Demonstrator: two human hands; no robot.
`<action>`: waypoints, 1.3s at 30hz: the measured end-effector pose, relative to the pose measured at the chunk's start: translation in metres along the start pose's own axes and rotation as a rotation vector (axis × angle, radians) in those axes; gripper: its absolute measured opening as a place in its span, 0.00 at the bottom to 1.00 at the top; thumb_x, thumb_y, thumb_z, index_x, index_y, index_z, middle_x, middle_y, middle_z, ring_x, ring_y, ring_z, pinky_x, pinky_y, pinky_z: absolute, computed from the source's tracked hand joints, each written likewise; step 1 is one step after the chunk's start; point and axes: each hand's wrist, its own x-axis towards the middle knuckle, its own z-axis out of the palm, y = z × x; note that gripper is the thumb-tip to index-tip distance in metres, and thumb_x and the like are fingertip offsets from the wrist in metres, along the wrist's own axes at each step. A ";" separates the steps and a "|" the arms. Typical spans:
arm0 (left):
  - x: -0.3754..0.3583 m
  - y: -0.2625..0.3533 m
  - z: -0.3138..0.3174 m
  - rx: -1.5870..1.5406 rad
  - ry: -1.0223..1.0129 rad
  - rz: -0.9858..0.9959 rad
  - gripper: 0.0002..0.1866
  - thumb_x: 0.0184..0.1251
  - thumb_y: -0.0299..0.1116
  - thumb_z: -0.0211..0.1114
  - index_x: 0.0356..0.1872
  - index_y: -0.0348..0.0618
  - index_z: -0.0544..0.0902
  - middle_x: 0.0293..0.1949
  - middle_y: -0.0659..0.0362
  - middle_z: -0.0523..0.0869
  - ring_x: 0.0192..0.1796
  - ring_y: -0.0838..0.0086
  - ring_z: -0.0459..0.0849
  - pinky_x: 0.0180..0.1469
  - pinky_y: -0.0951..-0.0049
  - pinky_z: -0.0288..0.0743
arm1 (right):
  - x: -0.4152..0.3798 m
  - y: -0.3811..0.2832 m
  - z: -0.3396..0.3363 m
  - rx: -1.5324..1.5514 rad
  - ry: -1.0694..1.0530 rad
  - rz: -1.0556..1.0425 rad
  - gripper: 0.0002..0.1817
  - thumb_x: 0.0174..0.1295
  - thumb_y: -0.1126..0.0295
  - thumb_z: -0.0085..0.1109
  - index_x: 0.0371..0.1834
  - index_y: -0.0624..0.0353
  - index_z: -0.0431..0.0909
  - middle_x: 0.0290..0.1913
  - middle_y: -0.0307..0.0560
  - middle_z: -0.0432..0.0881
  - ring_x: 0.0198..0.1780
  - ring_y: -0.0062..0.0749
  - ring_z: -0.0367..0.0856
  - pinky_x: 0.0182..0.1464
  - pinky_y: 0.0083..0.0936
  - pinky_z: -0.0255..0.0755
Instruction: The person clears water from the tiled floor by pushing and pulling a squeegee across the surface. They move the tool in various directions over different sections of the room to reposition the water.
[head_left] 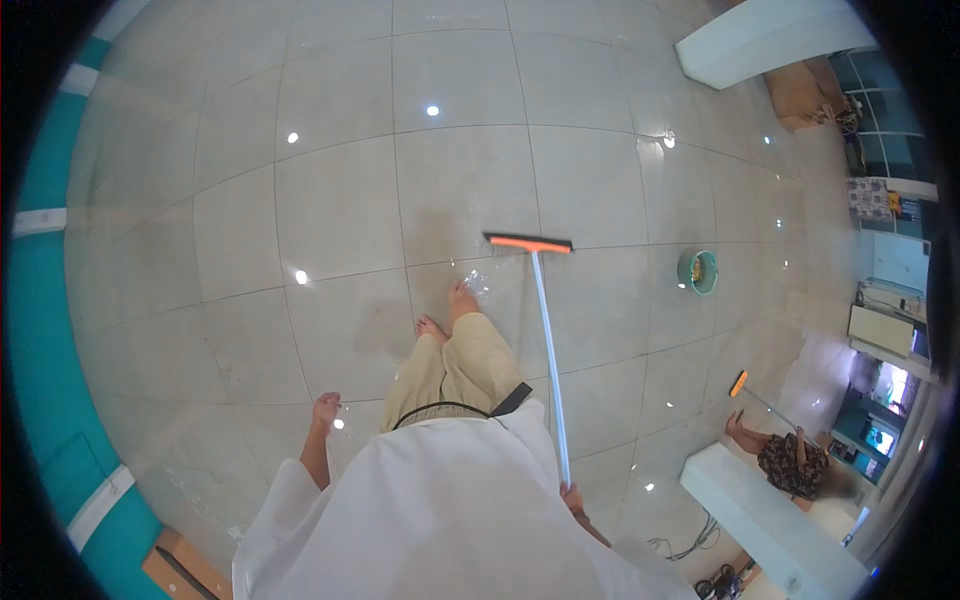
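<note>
My right hand (pixel 571 498) is closed around the light-blue pole of a floor squeegee (pixel 548 340), low at my right side. The squeegee's orange head with its dark rubber edge (pixel 527 243) rests on the wet tiled floor, ahead and to the right of my bare feet (pixel 447 308). My left hand (pixel 326 410) hangs away from my body on the left, holding nothing, its fingers loosely apart. A small splash of water (pixel 475 285) shows beside my front foot, near the squeegee head.
A green bucket (pixel 697 271) stands on the floor to the right. Farther right, another person (pixel 795 460) holds a pole with an orange head. White pillars (pixel 760 520) rise on the right, with cables nearby. A teal wall runs along the left, above a cardboard box (pixel 185 570).
</note>
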 end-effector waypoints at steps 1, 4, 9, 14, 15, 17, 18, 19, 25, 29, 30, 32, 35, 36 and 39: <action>0.001 -0.007 0.005 0.002 -0.008 0.003 0.13 0.51 0.33 0.52 0.34 0.35 0.77 0.26 0.57 0.79 0.27 0.76 0.74 0.31 0.77 0.68 | -0.011 0.027 0.022 0.012 0.020 0.013 0.23 0.57 0.50 0.32 0.37 0.62 0.63 0.27 0.64 0.74 0.34 0.58 0.72 0.35 0.45 0.66; -0.006 -0.011 0.022 0.074 -0.146 -0.031 0.13 0.53 0.34 0.53 0.35 0.35 0.76 0.29 0.58 0.78 0.28 0.76 0.75 0.32 0.77 0.69 | -0.044 0.100 0.076 -0.004 0.002 0.152 0.26 0.54 0.47 0.37 0.35 0.62 0.66 0.27 0.63 0.74 0.34 0.57 0.72 0.34 0.43 0.66; -0.029 -0.027 0.035 0.085 -0.232 0.045 0.13 0.52 0.33 0.54 0.35 0.35 0.76 0.31 0.58 0.79 0.29 0.75 0.75 0.33 0.77 0.69 | -0.081 0.114 0.061 0.180 -0.040 0.128 0.33 0.47 0.38 0.40 0.32 0.62 0.73 0.29 0.61 0.75 0.34 0.54 0.74 0.35 0.39 0.66; -0.023 -0.037 0.050 0.172 -0.223 0.090 0.13 0.52 0.34 0.54 0.35 0.35 0.76 0.32 0.57 0.79 0.29 0.75 0.75 0.34 0.78 0.68 | -0.019 0.025 0.014 0.186 0.045 0.112 0.31 0.52 0.44 0.39 0.33 0.66 0.72 0.29 0.62 0.75 0.36 0.53 0.73 0.37 0.38 0.66; -0.021 -0.027 0.053 0.181 -0.222 0.085 0.13 0.52 0.34 0.54 0.35 0.35 0.76 0.32 0.57 0.79 0.29 0.75 0.75 0.34 0.78 0.68 | 0.004 0.004 0.008 0.185 0.057 0.055 0.30 0.53 0.46 0.39 0.35 0.67 0.72 0.31 0.63 0.75 0.37 0.53 0.73 0.37 0.37 0.65; -0.022 0.003 0.063 -0.053 -0.147 -0.163 0.13 0.53 0.33 0.53 0.37 0.35 0.75 0.31 0.58 0.78 0.29 0.76 0.75 0.33 0.78 0.68 | 0.033 -0.108 -0.056 0.277 0.186 -0.035 0.26 0.54 0.49 0.40 0.33 0.66 0.71 0.32 0.61 0.74 0.37 0.52 0.73 0.37 0.39 0.65; -0.020 0.016 0.065 -0.052 -0.140 -0.169 0.13 0.53 0.33 0.53 0.37 0.35 0.75 0.31 0.58 0.78 0.29 0.76 0.75 0.33 0.78 0.68 | 0.057 -0.153 -0.085 0.245 0.190 -0.032 0.26 0.55 0.49 0.38 0.34 0.64 0.71 0.32 0.61 0.74 0.38 0.53 0.72 0.38 0.38 0.65; -0.020 0.029 0.068 -0.085 -0.108 -0.145 0.13 0.53 0.33 0.53 0.37 0.35 0.75 0.31 0.58 0.78 0.28 0.76 0.75 0.33 0.79 0.68 | 0.093 -0.174 -0.097 0.215 0.251 -0.103 0.26 0.55 0.49 0.37 0.35 0.64 0.71 0.33 0.62 0.74 0.39 0.54 0.71 0.39 0.39 0.64; -0.016 0.077 0.081 -0.152 -0.019 -0.136 0.13 0.53 0.33 0.53 0.37 0.35 0.75 0.28 0.60 0.78 0.29 0.79 0.74 0.31 0.79 0.67 | 0.243 -0.327 -0.252 0.083 0.349 -0.306 0.32 0.54 0.44 0.32 0.33 0.66 0.71 0.34 0.65 0.73 0.40 0.57 0.70 0.42 0.41 0.64; -0.006 0.095 0.115 -0.097 -0.145 -0.060 0.12 0.53 0.33 0.55 0.35 0.35 0.76 0.29 0.58 0.79 0.32 0.77 0.76 0.33 0.77 0.69 | 0.295 -0.413 -0.350 0.023 0.361 -0.399 0.29 0.54 0.47 0.35 0.34 0.67 0.72 0.36 0.65 0.72 0.43 0.56 0.69 0.44 0.41 0.64; -0.003 0.095 0.124 -0.094 -0.142 -0.061 0.12 0.53 0.33 0.55 0.35 0.35 0.76 0.29 0.58 0.79 0.32 0.77 0.76 0.33 0.77 0.69 | 0.310 -0.433 -0.366 0.079 0.312 -0.364 0.29 0.53 0.48 0.36 0.34 0.67 0.72 0.33 0.63 0.74 0.39 0.53 0.72 0.40 0.40 0.66; 0.002 0.093 0.143 0.072 -0.137 0.303 0.13 0.53 0.34 0.54 0.34 0.34 0.77 0.32 0.55 0.80 0.35 0.74 0.77 0.38 0.76 0.70 | 0.314 -0.459 -0.390 0.131 0.266 -0.334 0.28 0.53 0.48 0.38 0.34 0.68 0.72 0.31 0.61 0.75 0.35 0.51 0.75 0.37 0.38 0.68; -0.006 0.162 0.161 0.061 -0.178 -0.086 0.14 0.54 0.35 0.53 0.34 0.34 0.77 0.34 0.53 0.80 0.37 0.71 0.77 0.41 0.77 0.69 | 0.284 -0.496 -0.422 0.252 0.170 -0.288 0.21 0.54 0.53 0.40 0.26 0.63 0.70 0.12 0.43 0.66 0.09 0.28 0.65 0.11 0.26 0.61; 0.006 0.151 0.167 0.061 -0.179 -0.090 0.14 0.54 0.35 0.53 0.34 0.34 0.77 0.34 0.53 0.80 0.37 0.71 0.77 0.41 0.77 0.69 | 0.281 -0.501 -0.425 0.320 0.068 -0.291 0.20 0.54 0.54 0.41 0.26 0.62 0.69 0.11 0.42 0.65 0.09 0.27 0.64 0.11 0.25 0.61; 0.046 0.122 0.178 0.027 -0.195 0.211 0.14 0.53 0.35 0.51 0.33 0.35 0.78 0.32 0.53 0.80 0.35 0.72 0.77 0.39 0.75 0.69 | 0.272 -0.514 -0.431 0.411 -0.091 -0.339 0.18 0.54 0.55 0.43 0.26 0.62 0.67 0.11 0.41 0.64 0.09 0.25 0.63 0.11 0.24 0.60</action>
